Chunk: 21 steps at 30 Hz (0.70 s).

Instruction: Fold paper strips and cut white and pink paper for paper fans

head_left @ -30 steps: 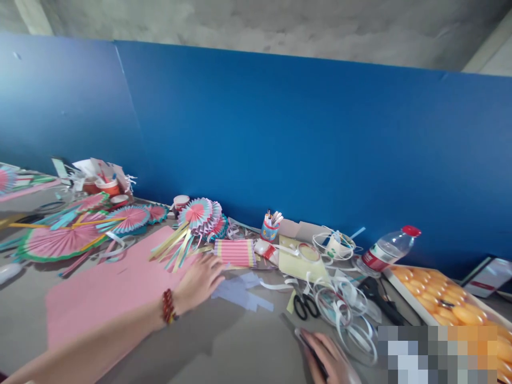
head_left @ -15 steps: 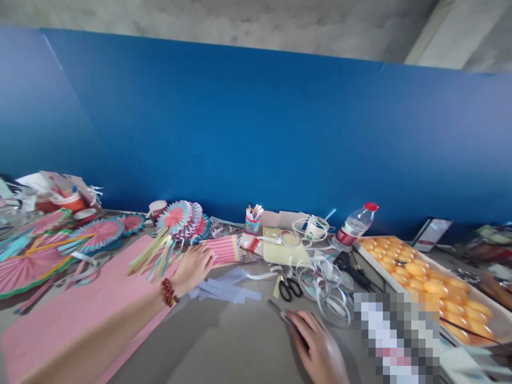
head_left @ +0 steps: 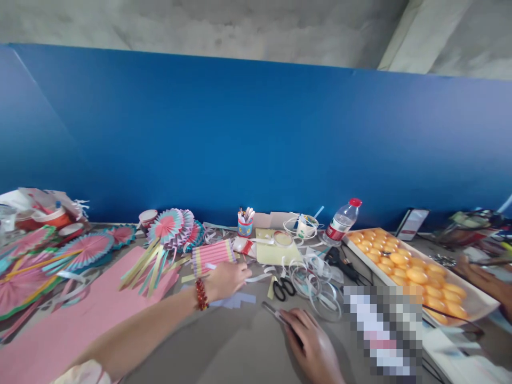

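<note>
My left hand (head_left: 228,279), with a red bead bracelet on its wrist, is over the lavender paper strips (head_left: 236,301). Its fingers are loosely bent and apart, near the end of a white strip (head_left: 261,278); nothing shows in them. Just behind it lies a pleated pink sheet (head_left: 213,253) with yellow and purple edges. At the front, my right hand (head_left: 310,341) is closed around a utility knife (head_left: 276,312), its slim grey end pointing up and left. Black-handled scissors (head_left: 284,289) lie beyond the knife.
Curled white strips (head_left: 320,285) and a tray of orange domes (head_left: 416,274) stand to the right, with a bottle (head_left: 343,221) behind. Folded paper fans (head_left: 170,226) and a pink sheet (head_left: 80,314) lie left. Another person's hand (head_left: 484,280) is at far right.
My left hand has left the pleated pink sheet and moved right, over the lavender strips. My right hand still holds the knife in nearly the same place. The view has shifted slightly right.
</note>
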Motion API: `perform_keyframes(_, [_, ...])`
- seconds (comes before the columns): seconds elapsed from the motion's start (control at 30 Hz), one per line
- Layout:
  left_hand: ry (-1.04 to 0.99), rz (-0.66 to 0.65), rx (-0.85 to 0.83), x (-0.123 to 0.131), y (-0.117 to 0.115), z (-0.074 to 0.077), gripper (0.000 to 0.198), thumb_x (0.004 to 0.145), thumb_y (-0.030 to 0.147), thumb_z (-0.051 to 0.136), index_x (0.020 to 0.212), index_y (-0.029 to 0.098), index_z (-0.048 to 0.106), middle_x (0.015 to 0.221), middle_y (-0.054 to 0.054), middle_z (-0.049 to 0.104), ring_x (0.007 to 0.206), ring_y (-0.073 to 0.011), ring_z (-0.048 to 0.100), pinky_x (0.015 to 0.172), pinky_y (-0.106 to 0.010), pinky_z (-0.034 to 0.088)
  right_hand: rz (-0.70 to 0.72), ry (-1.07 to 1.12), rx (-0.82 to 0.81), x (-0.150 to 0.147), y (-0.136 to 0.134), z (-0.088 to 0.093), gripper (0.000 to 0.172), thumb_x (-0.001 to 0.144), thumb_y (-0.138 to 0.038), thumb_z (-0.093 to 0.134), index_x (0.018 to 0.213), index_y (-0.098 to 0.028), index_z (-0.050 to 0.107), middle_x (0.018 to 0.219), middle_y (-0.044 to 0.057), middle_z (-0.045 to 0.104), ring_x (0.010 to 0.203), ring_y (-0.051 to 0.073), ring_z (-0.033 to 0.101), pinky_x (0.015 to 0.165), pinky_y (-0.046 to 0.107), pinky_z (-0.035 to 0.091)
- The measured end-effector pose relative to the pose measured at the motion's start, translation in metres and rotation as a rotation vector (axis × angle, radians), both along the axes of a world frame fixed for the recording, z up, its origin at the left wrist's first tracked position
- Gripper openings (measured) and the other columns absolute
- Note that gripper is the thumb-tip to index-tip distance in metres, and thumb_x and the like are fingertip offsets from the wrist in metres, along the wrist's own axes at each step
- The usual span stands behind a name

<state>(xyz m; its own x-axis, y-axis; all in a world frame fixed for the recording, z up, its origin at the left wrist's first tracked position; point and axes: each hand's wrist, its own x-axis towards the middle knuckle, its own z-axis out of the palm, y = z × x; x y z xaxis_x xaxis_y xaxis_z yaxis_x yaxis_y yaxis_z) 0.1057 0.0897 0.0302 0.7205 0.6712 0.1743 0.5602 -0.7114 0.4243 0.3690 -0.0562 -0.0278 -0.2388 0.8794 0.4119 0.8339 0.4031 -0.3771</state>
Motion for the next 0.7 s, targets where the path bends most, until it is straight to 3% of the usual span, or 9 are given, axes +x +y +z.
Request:
perform_keyframes(0.03, [-0.003, -0.007, -0.015, 0.003, 0.002, -0.003, 0.002, 0.085, 0.017, 0.059, 0.086, 0.018, 0.061, 0.090, -0.006, 0.064, 0.074, -0.0193, 0.061, 0.067, -0.028, 0.042, 0.006, 0.001, 0.007, 0.000, 0.000, 0.000, 0.028, 0.094, -0.020, 0.049, 0.115, -0.024, 0.066, 0.102, 0.008, 0.068, 0.092, 0.020, 0.066, 0.079, 0.028, 0.055])
perform_keyframes(0.1, [-0.041, -0.003, -0.047, 0.006, 0.006, -0.003, 0.011, 0.089, 0.017, 0.052, 0.081, 0.018, 0.060, 0.089, -0.006, 0.063, 0.073, -0.0177, 0.059, 0.069, -0.028, 0.042, 0.021, -0.001, 0.027, -0.001, 0.000, 0.002, 0.028, 0.093, -0.018, 0.049, 0.115, -0.023, 0.065, 0.100, 0.008, 0.068, 0.091, 0.019, 0.067, 0.078, 0.027, 0.056])
perform_keyframes(0.23, [-0.223, 0.051, -0.148, 0.001, 0.015, 0.011, 0.016, 0.093, 0.024, 0.046, 0.084, 0.019, 0.058, 0.089, -0.004, 0.062, 0.079, -0.0174, 0.056, 0.073, -0.027, 0.041, 0.025, -0.012, 0.054, -0.001, 0.002, 0.003, 0.028, 0.091, -0.017, 0.050, 0.114, -0.024, 0.065, 0.099, 0.007, 0.068, 0.089, 0.019, 0.067, 0.077, 0.026, 0.056])
perform_keyframes(0.4, [-0.503, 0.162, -0.418, -0.011, 0.021, 0.025, 0.033, 0.096, 0.049, 0.043, 0.082, 0.019, 0.049, 0.063, 0.004, 0.045, 0.057, -0.0117, 0.044, 0.056, -0.022, 0.035, 0.044, -0.022, 0.079, 0.003, 0.004, 0.000, 0.030, 0.090, -0.017, 0.053, 0.116, -0.024, 0.065, 0.099, 0.006, 0.069, 0.089, 0.018, 0.068, 0.077, 0.024, 0.056])
perform_keyframes(0.5, [-0.652, 0.209, -0.608, -0.018, 0.023, 0.028, 0.044, 0.092, 0.062, 0.043, 0.084, 0.020, 0.047, 0.059, 0.007, 0.040, 0.049, -0.0085, 0.037, 0.047, -0.019, 0.028, 0.052, -0.015, 0.092, 0.005, 0.006, -0.002, 0.031, 0.088, -0.018, 0.055, 0.116, -0.025, 0.066, 0.098, 0.006, 0.069, 0.088, 0.017, 0.069, 0.077, 0.023, 0.056])
perform_keyframes(0.7, [-0.841, 0.235, -0.824, -0.029, 0.018, 0.041, 0.048, 0.085, 0.066, 0.056, 0.080, 0.018, 0.047, 0.060, 0.006, 0.041, 0.046, -0.0052, 0.032, 0.042, -0.018, 0.018, 0.068, -0.008, 0.106, 0.006, 0.008, -0.007, 0.031, 0.087, -0.019, 0.055, 0.115, -0.027, 0.067, 0.096, 0.005, 0.071, 0.085, 0.017, 0.069, 0.076, 0.022, 0.057])
